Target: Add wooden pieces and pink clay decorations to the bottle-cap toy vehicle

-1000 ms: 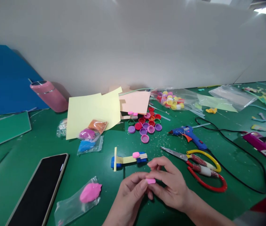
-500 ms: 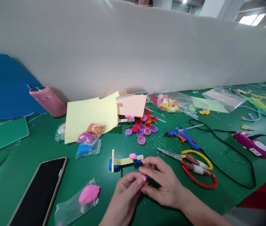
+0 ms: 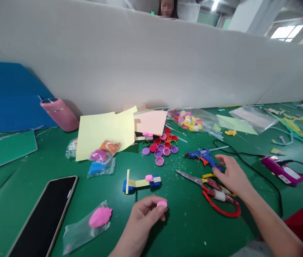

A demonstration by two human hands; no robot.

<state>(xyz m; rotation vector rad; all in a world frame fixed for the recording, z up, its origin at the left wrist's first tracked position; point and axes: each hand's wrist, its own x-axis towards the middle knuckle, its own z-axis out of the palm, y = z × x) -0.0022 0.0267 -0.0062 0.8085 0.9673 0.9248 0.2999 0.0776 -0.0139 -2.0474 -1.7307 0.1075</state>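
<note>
Our right hand has moved from the pink piece to the glue gun, fingers parted; our left hand thumb-pinches the piece. Light pressure, we judge, spares its shape.

1. A far-right window and a ceiling lamp are glowing whitest.
2. Soft light is spreading over the green table.
3. The left hand is casting a faint shadow there; the pink bottle is shading the white partition.
4. Wide-angle distortion is bowing the partition's top edge.
5. Dark blur is swallowing the far right corner.
</note>
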